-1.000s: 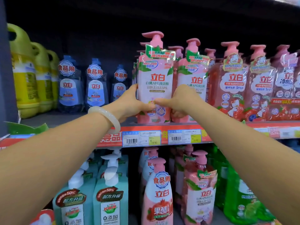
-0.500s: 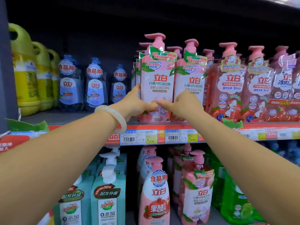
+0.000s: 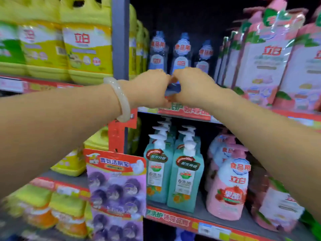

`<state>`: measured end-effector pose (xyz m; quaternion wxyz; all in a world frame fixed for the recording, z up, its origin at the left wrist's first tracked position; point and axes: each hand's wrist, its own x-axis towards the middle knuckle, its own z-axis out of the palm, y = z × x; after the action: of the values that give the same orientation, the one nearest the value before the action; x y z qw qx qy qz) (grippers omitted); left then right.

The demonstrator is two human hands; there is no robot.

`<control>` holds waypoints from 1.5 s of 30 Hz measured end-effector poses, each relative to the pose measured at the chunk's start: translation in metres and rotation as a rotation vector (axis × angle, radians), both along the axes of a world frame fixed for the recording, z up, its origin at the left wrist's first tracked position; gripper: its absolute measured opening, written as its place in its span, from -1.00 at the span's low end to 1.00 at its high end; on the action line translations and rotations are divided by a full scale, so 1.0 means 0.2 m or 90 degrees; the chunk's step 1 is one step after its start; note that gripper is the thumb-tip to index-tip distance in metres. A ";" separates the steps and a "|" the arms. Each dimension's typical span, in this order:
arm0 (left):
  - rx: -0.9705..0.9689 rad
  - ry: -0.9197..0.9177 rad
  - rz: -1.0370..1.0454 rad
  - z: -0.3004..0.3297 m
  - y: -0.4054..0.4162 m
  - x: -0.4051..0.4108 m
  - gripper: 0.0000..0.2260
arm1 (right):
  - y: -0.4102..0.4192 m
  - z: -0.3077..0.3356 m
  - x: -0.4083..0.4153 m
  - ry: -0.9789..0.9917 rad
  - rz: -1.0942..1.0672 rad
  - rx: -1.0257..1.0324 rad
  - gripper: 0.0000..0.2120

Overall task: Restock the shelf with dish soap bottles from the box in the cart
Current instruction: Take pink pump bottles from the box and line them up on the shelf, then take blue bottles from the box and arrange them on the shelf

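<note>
Three blue dish soap bottles stand at the back of the upper shelf (image 3: 293,115). My left hand (image 3: 150,89) and my right hand (image 3: 193,87) meet in front of the middle blue bottle (image 3: 182,51). Their curled fingers close round its lower part, and a strip of blue shows between them. The bottle's base is hidden behind the hands. Pink pump bottles (image 3: 265,54) stand close on the right of the same shelf. A pale bangle (image 3: 121,100) sits on my left wrist. The view is blurred by motion.
Yellow jugs (image 3: 86,49) fill the neighbouring bay left of a grey upright (image 3: 119,37). Below are teal pump bottles (image 3: 185,176), a pink bottle (image 3: 229,188) and a hanging pack of purple blocks (image 3: 116,186). Red price strips (image 3: 184,113) edge the shelves.
Both hands have let go of the pink pump bottle and moved left to the blue bottles. The camera has swung left and closer to the shelf.
</note>
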<state>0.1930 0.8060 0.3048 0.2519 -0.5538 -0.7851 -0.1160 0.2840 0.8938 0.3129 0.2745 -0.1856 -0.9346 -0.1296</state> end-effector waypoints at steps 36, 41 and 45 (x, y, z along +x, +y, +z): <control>-0.235 -0.504 0.686 -1.70 -3.00 -1.13 -0.40 | -2.83 -1.80 -1.74 -0.603 0.510 -0.103 -0.47; -0.257 -0.532 0.666 -1.71 -3.11 -1.52 -0.32 | -2.94 -1.85 -2.19 -0.610 0.517 -0.132 -0.56; -0.252 -0.527 0.661 -1.71 -3.20 -1.82 -0.47 | -2.97 -1.84 -2.58 -0.604 0.495 -0.155 -0.61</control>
<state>-0.1709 0.1668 -0.0363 -0.1517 -0.0520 -0.9864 -0.0368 -0.2318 0.2994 -0.0558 -0.1667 0.2163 -0.9618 0.0187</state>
